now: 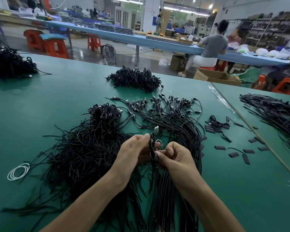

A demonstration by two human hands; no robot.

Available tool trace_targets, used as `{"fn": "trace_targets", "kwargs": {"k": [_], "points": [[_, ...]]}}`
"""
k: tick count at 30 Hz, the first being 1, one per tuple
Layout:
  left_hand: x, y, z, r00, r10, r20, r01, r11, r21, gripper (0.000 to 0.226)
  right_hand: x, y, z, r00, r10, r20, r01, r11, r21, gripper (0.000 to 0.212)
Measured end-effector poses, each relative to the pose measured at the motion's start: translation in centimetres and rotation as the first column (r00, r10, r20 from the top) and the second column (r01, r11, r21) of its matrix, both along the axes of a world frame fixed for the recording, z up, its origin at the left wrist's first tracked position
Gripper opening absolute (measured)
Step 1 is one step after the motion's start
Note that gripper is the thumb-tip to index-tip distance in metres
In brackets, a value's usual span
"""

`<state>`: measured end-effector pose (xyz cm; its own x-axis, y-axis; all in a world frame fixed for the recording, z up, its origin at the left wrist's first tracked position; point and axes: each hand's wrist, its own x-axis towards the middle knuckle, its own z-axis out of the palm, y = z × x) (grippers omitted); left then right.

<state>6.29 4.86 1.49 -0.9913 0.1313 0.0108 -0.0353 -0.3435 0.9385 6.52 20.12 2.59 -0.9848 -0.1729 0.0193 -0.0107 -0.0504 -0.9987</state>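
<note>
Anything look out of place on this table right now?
A white coiled cable lies alone on the green table, left of the black cable heap; it is the only white one. Short black sleeve pieces lie scattered at the right.

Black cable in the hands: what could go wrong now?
1. The left hand and right hand pinch the black cable right above the loose cables. It could snag on them and drag some along.
2. If the grip slips, it may drop among them and be hard to find, since they all look alike.
3. The small black sleeves lie loose beside the right arm. A sweeping arm could scatter them.
</note>
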Motion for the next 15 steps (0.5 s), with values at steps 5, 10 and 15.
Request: {"fn": "trace_targets", "kwargs": {"k": [5, 10, 15], "points": [[0.1, -0.4, -0.5, 0.994, -0.005, -0.11, -0.012, 0.988, -0.156, 0.043, -0.3, 0.3, -0.6, 0.999, 0.006, 0.048, -0.005, 1.0, -0.012, 0.041], [-0.3, -1.3, -1.4, 0.969, -0.059, -0.242, -0.048, 0.91, -0.413, 0.03, -0.7, 0.6, -2.1, 0.992, 0.039, 0.117, -0.033, 0.998, -0.053, 0.031], [-3.0, -3.5, -1.5, 0.963, 0.099, -0.25, -0.227, 0.799, -0.557, 0.026, -1.8, 2.0, -4.0, 0.992, -0.036, 0.117, -0.002, 0.95, 0.313, 0.008]]}}
